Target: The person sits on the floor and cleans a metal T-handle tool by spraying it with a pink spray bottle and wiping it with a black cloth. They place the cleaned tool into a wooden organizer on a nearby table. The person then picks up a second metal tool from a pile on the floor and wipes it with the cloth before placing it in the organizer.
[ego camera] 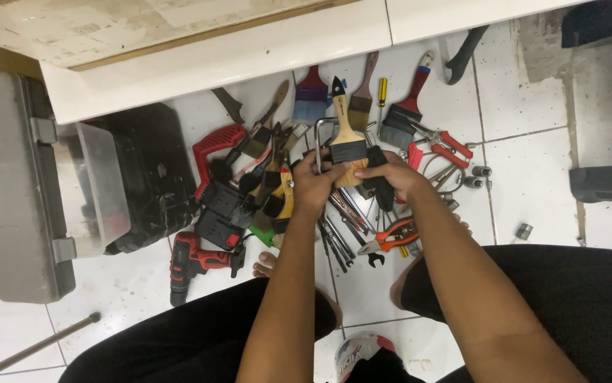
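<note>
Here, nearest the body, orange-handled pliers (393,235) and wrenches (338,241) lie on the tiled floor (526,113) just below the hands. Left hand (314,186) is closed around the left side of a wooden-handled paintbrush (347,136); right hand (394,174) grips its black bristle end, fingers curled. Brush is held upright above the tool pile. To the left of the hands: red cordless drill (196,262), open grey toolbox (15,184). Beyond the hands: more paintbrushes (311,96) fanned out.
</note>
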